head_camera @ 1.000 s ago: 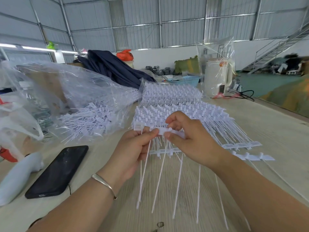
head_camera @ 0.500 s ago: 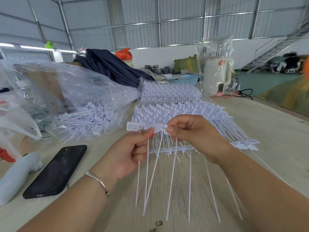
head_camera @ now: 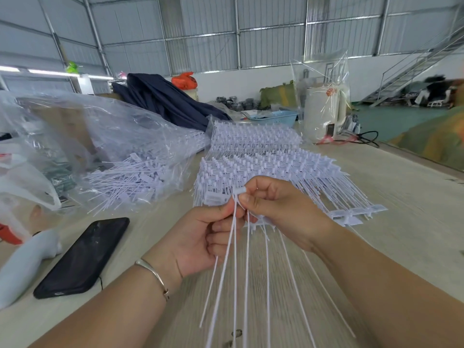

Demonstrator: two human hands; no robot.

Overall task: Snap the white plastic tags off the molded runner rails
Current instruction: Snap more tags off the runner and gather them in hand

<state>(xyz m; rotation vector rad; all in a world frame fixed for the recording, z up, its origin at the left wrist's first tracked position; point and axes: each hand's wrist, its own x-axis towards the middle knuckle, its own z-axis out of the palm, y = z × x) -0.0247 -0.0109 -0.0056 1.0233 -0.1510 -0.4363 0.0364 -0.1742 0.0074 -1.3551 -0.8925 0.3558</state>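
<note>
Both hands meet above the table [head_camera: 401,197]. The left hand [head_camera: 200,237] curls round a bunch of white tags [head_camera: 234,259], whose long tails blur toward the bottom edge. The right hand [head_camera: 276,209] pinches a tag head [head_camera: 239,190] and hides much of the runner rail [head_camera: 258,223]. The stacked rails [head_camera: 263,167] lie just behind. A label on one tag is too small to read.

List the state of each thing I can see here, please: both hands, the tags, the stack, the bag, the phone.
Left hand: pinches loose tags.
Right hand: pinches a tag head.
Held tags: tails hang down.
Stack of runner rails: tags attached, on table.
Clear bag: open, loose tags inside.
Phone: screen dark, flat.
</note>
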